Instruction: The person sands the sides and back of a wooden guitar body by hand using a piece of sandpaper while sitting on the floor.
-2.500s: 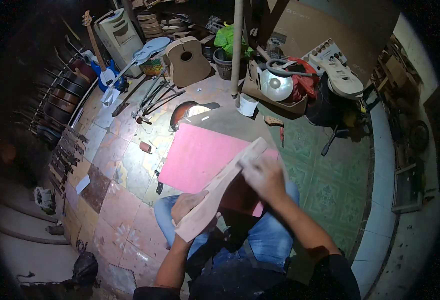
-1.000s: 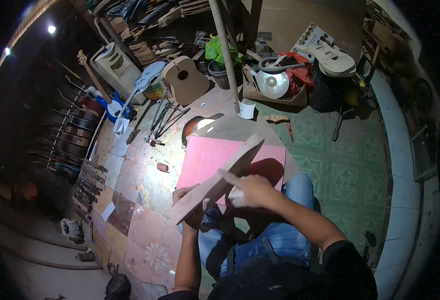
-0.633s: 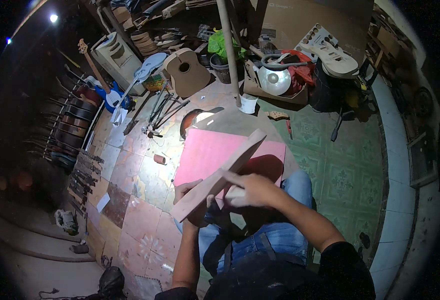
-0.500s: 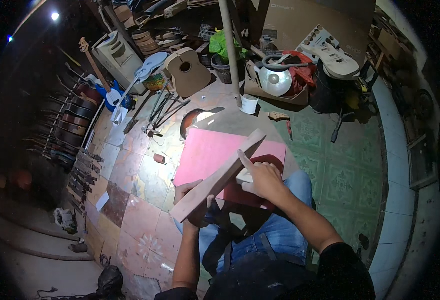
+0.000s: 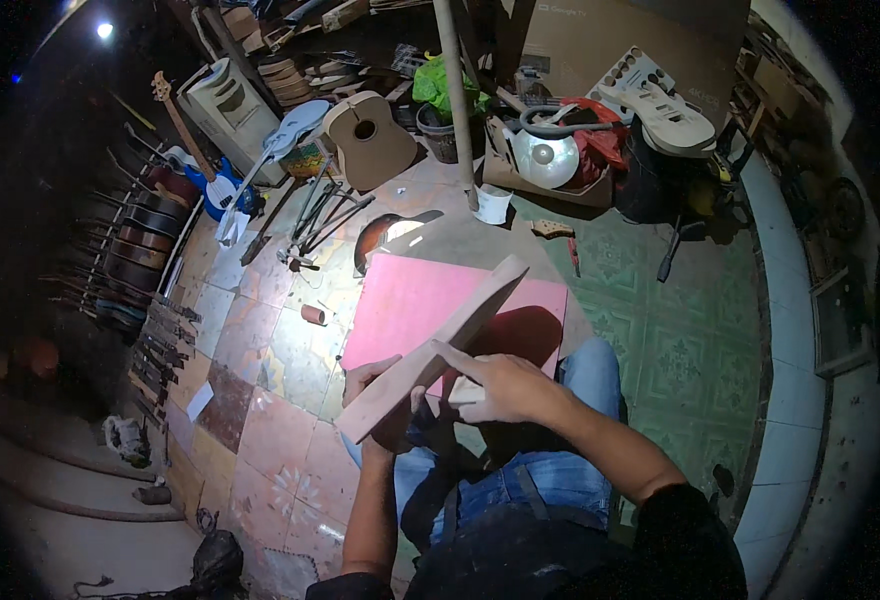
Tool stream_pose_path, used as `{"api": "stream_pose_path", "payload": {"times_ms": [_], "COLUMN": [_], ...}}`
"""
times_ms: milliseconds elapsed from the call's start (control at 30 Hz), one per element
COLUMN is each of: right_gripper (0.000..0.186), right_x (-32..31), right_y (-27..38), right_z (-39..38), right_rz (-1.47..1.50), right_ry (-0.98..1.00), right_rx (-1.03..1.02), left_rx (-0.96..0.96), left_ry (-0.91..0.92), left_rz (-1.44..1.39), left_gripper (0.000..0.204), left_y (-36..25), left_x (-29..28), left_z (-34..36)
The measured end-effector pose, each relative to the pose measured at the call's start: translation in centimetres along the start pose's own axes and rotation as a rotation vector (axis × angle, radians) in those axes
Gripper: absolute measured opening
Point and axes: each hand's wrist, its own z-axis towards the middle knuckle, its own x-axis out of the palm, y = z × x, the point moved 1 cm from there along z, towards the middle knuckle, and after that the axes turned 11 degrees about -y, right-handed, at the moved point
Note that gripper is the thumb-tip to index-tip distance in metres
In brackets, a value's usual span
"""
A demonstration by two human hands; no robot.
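Observation:
A long, gently curved piece of pale wood [image 5: 450, 345] is held up at a slant above my lap, its far end pointing up and right. My left hand [image 5: 372, 385] grips its lower end from beneath, with the thumb along the near edge. My right hand [image 5: 515, 388] has a small pale block [image 5: 467, 391] in its curled fingers. Its index finger is stretched out and rests at the wood's near edge, about mid-length. A pink board [image 5: 400, 305] lies under the wood, in front of my knees, with a dark shadow on its right part.
Beyond the board are a sunburst guitar part [image 5: 385, 238], a white cup [image 5: 493, 206] by a pole [image 5: 457, 110], and a red-handled tool [image 5: 573, 257]. Metal clamps [image 5: 325, 225] and a brown cylinder [image 5: 312, 314] lie left. An unfinished guitar body [image 5: 368, 140] stands behind; guitars [image 5: 145, 235] line a rack.
My right hand has slid down and left along the wood, toward my left hand, with the pale block in it. My left hand keeps its hold at the lower end.

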Motion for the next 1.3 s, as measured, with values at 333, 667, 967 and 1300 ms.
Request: {"api": "stream_pose_path", "payload": {"times_ms": [333,667,967,1300], "right_gripper": [0.093,0.092,0.033,0.021], "right_x": [-0.4,-1.9,5.9,8.3], "right_y": [0.3,-0.8,-20.4,-23.8], "right_z": [0.5,1.3,-2.2,-3.5], "right_rz": [-0.109,-0.163,0.844,-0.232], "right_ry": [0.032,0.088,-0.414,-0.714], "right_rx": [0.093,0.203,0.635,0.77], "left_rx": [-0.005,0.021,0.105,0.098], "left_ry": [0.0,-0.048,-0.053,-0.187], "left_rz": [-0.033,-0.01,0.132,0.135], "left_gripper": [0.063,0.064,0.056,0.059], "left_y": [0.1,0.1,1.5,2.0], "left_x": [-0.3,-0.1,-0.5,-1.3], "left_z": [-0.2,-0.5,-0.1,-1.2]}}
